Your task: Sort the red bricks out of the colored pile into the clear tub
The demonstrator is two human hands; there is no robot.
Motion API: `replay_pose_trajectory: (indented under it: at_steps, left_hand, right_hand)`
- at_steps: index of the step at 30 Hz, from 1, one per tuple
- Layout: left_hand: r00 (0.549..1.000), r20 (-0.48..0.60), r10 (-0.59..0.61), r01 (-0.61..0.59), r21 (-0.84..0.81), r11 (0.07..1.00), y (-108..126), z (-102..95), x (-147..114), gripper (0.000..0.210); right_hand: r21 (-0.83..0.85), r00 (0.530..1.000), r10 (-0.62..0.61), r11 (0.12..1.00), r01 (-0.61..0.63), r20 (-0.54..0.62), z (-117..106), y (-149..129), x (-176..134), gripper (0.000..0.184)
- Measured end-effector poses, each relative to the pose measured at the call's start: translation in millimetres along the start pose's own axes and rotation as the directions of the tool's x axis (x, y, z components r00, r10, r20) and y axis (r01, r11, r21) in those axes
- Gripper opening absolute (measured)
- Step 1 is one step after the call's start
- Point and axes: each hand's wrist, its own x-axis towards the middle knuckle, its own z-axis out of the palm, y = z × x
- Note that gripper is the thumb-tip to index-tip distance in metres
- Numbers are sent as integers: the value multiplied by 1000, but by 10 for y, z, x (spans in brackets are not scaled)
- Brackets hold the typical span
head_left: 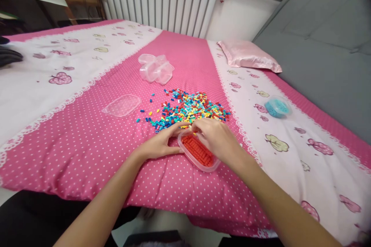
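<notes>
A clear plastic container (213, 167) holds rows of red bricks (197, 150) near the front edge of the bed. My left hand (160, 142) grips its left end, thumb at the near side and fingers round the far side. Above the container's far right side is my right hand (214, 135), with fingers curled and pinched together. Whatever may be between those fingertips is hidden. Just beyond both hands spreads a pile of small toy bricks (191, 108) in red, blue, teal, yellow and other colours.
A clear lid (123, 106) lies left of the pile, with stacked clear containers (156, 70) farther back. To the right sits a container of blue pieces (277, 107). A pink pillow (249, 54) rests by the grey headboard (319, 46); a radiator (156, 1) stands behind.
</notes>
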Motion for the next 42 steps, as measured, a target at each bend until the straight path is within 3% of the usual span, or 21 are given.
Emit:
replay_pose_trajectory:
  at_steps: [7,14,18,22,32,38,42]
  left_hand:
    - [1000,4,-3,3,-6,1000,-17,-4,-3,75]
    - [1000,0,7,-7,-3,1000,-14,-5,-6,73]
    - [1000,1,7,-7,21,1000,-27,-11,-8,73]
    - [1000,6,11,-11,31,999,-35,-15,-14,74]
    - [1000,-5,20,-20,11,1000,-61,-12,-21,76]
    - [999,-15,48,-47,35,998,-90,-9,-25,79]
    - [998,-15,53,-52,30,998,-92,-9,-25,78]
  right_hand:
    - [-120,996,-86,989,90,37,72,-29,0,14]
    - [-293,988,-120,952,88,-93,61,-51,-65,12]
    - [-367,991,-123,925,93,-58,72,-88,-97,16]
    - [-388,993,-116,916,98,-23,115,-118,-74,17]
    - [-275,986,-139,955,109,-92,54,-75,-89,16]
    - [-370,969,-246,904,215,-38,75,-115,-8,21]
    - [-394,970,-239,896,204,-41,121,-103,3,20]
